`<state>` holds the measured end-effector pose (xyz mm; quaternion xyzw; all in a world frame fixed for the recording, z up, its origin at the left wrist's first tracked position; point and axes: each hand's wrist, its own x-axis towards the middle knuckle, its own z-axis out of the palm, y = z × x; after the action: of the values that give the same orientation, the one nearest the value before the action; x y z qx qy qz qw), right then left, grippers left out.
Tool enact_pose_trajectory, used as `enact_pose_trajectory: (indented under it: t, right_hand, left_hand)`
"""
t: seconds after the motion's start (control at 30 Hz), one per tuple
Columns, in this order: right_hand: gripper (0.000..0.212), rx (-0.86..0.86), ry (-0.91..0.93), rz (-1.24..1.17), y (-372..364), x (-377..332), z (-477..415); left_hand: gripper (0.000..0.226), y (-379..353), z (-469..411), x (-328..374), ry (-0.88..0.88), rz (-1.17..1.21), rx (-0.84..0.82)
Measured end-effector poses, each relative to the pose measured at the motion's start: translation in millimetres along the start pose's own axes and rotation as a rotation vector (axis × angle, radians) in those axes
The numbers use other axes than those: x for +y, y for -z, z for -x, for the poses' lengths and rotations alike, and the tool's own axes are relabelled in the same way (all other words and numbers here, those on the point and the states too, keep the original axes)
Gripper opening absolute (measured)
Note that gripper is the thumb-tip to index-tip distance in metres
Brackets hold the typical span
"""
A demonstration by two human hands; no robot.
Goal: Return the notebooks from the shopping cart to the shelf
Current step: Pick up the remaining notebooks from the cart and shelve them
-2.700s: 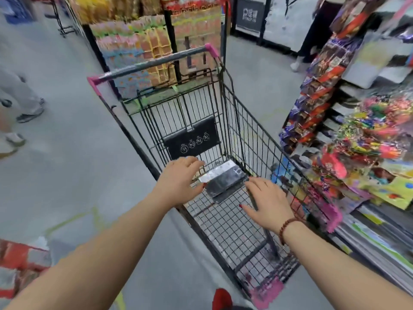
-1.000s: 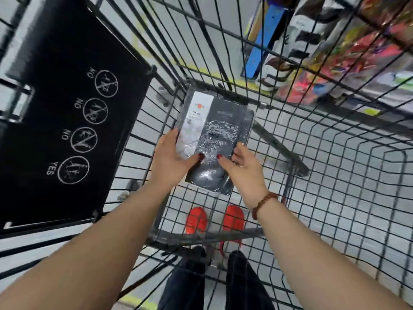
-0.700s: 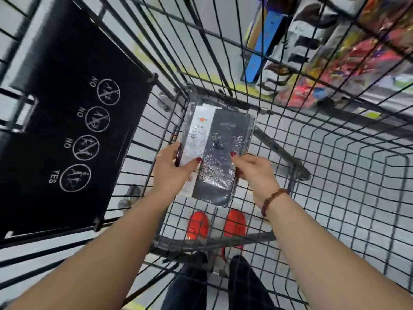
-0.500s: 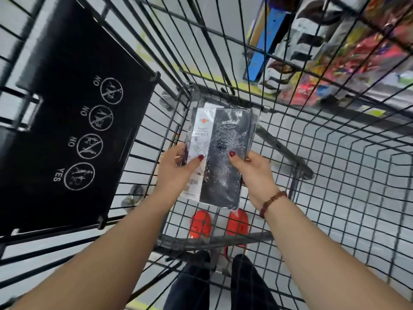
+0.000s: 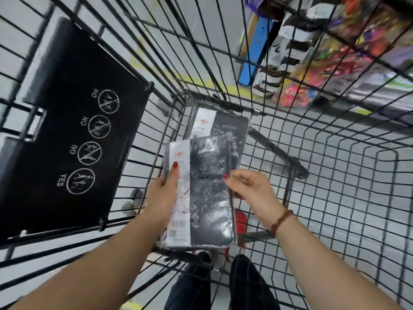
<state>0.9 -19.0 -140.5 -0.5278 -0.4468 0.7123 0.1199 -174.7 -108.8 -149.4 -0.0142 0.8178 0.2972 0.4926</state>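
I look straight down into the black wire shopping cart (image 5: pixel 335 175). A black notebook in clear shrink-wrap with a white label strip (image 5: pixel 205 198) is lifted above the cart floor. My left hand (image 5: pixel 164 193) grips its left edge, thumb on the label. My right hand (image 5: pixel 250 186) pinches its right edge. A second, matching wrapped notebook (image 5: pixel 223 126) lies flat on the cart floor beyond the held one, partly covered by it.
The cart's black child-seat flap with white NO/YES pictograms (image 5: pixel 73 135) fills the left. Through the wire at upper right are shelves of colourful packaged goods (image 5: pixel 324 63). My red shoes (image 5: pixel 241 220) and dark trousers show below the cart.
The top notebook has risen off the cart floor and come toward me in both hands, uncovering a second notebook that stays on the cart floor.
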Motion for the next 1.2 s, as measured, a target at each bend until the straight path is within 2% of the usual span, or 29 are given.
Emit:
enact_pose_trajectory:
  t: [0.13,0.23,0.37,0.43,0.57,0.63,0.7,0.77,0.83,0.97,1.2]
  right_hand:
    - [0.016,0.226,-0.028,-0.295,13.3,-2.8,-18.9]
    - [0.009,0.273,-0.027,-0.307,21.4,-8.2,-35.7]
    - [0.005,0.324,-0.062,-0.297,26.6,-13.0,-56.7]
    - [0.004,0.31,-0.097,-0.246,25.6,-12.1,-64.3]
    - [0.022,0.373,-0.13,-0.176,16.4,-9.7,-77.1]
    - [0.004,0.394,-0.141,-0.213,10.0,-11.5,-82.5]
    - [0.009,0.392,-0.115,-0.212,1.4,-13.6,-85.1]
    - [0.004,0.451,-0.091,-0.216,-6.0,-11.0,-85.9]
    - [0.018,0.543,-0.073,-0.258,-8.9,-5.2,-84.7]
    - [0.031,0.576,-0.058,-0.291,-9.0,4.3,-84.2]
    - [0.017,0.554,-0.089,-0.135,-4.6,3.1,-88.1]
  left_hand:
    - [0.063,13.6,-2.5,-20.7,-0.019,-0.029,0.045]
    - [0.069,18.2,-3.7,-29.2,-0.096,-0.153,0.054]
    - [0.083,19.7,-5.6,-38.8,-0.045,-0.167,0.051]
    - [0.081,18.6,-7.4,-42.1,-0.004,-0.167,0.027]
    - [0.054,15.5,-11.2,-43.4,-0.038,-0.228,0.087]
    - [0.055,15.7,-15.3,-44.3,-0.038,-0.235,0.081]
    - [0.058,16.1,-16.8,-45.3,-0.032,-0.231,0.072]
    - [0.059,16.1,-18.7,-46.1,-0.028,-0.229,0.068]
    - [0.06,15.2,-19.9,-45.8,-0.039,-0.271,0.092]
    - [0.065,14.2,-20.8,-45.3,-0.026,-0.303,0.11]
    - [0.063,12.1,-20.1,-44.6,-0.011,-0.333,0.12]
